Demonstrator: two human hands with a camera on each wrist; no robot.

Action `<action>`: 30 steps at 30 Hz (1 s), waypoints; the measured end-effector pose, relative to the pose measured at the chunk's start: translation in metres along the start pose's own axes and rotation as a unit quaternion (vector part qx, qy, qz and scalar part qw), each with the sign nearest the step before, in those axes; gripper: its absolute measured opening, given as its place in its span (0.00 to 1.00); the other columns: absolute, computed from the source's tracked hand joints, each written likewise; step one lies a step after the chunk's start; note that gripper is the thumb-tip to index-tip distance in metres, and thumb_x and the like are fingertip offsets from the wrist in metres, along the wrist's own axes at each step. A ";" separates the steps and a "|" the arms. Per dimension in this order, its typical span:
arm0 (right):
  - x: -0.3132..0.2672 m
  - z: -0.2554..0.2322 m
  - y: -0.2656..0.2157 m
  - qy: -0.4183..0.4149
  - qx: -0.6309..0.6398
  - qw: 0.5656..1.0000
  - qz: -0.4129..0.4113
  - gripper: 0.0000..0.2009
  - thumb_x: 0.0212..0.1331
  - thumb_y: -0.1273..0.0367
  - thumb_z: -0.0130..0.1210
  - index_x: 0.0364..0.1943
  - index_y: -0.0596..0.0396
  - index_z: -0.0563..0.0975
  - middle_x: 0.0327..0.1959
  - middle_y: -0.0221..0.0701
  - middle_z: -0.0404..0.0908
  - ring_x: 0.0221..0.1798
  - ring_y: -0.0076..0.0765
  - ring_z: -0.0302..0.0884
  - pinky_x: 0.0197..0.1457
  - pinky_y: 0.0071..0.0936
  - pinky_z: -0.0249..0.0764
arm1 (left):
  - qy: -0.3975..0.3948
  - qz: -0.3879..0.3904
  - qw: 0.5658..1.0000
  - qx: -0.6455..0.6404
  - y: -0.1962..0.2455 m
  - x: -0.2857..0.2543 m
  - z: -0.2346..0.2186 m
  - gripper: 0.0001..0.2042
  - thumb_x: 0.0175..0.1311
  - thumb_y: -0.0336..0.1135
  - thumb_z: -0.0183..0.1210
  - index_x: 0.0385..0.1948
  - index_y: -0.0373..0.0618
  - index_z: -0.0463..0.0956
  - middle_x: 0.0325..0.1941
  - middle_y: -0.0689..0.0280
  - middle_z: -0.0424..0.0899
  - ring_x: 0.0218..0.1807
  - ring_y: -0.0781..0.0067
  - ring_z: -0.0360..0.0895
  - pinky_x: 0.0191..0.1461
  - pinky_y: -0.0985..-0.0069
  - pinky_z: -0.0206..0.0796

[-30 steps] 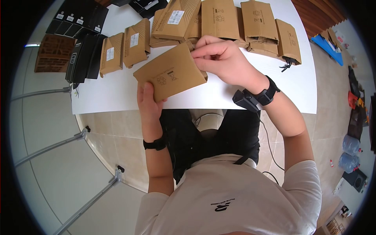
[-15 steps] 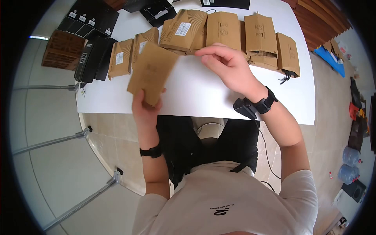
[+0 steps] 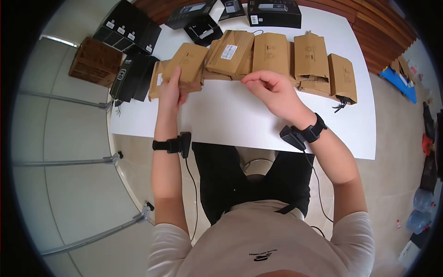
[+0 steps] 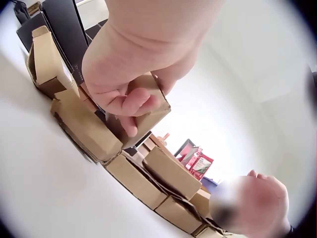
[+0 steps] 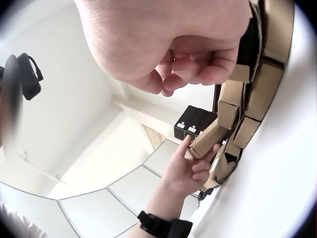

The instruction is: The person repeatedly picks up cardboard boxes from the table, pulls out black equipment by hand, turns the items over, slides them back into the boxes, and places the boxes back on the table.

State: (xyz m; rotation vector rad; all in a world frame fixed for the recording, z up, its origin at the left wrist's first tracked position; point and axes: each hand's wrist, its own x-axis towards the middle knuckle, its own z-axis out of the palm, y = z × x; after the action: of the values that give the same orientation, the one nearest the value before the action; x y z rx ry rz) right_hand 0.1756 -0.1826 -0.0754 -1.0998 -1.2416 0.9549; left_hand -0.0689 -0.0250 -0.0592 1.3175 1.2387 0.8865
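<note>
My left hand (image 3: 170,92) grips a small brown cardboard box (image 3: 190,57) by its near end, thumb on top and fingers curled below. In the left wrist view the held box (image 4: 154,116) is tilted, close over another cardboard box (image 4: 86,121) in the row. The lower box is mostly covered in the head view. My right hand (image 3: 277,94) hovers above the white table, just in front of the row, fingers loosely curled. The right wrist view shows those fingers (image 5: 190,72) with nothing between them.
Several brown boxes stand in a row, including a labelled one (image 3: 228,51) and one with black cords (image 3: 342,78). Black boxes (image 3: 127,30) are stacked at the left, and another black box (image 3: 274,14) lies at the back. The white table's front edge (image 3: 240,144) is near my legs.
The cardboard box has moved left and away from me in my left hand, over the row. My right hand has let go of it and stayed to the right.
</note>
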 end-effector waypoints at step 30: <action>-0.002 0.000 -0.002 -0.013 -0.026 1.000 -0.007 0.08 0.66 0.70 0.56 0.42 0.58 0.82 0.19 0.17 0.70 0.23 0.11 0.62 0.27 0.15 0.62 | 0.087 0.335 0.761 0.548 -0.007 -0.014 0.003 0.25 0.59 0.48 0.64 0.56 0.45 0.79 0.61 0.48 0.72 0.63 0.46 0.66 0.65 0.59 0.62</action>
State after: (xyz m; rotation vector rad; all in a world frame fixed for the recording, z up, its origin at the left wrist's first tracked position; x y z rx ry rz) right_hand 0.1754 -0.1851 -0.0741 -1.1208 -1.3014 0.9329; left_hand -0.0701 -0.0397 -0.0641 2.8091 1.5115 0.7386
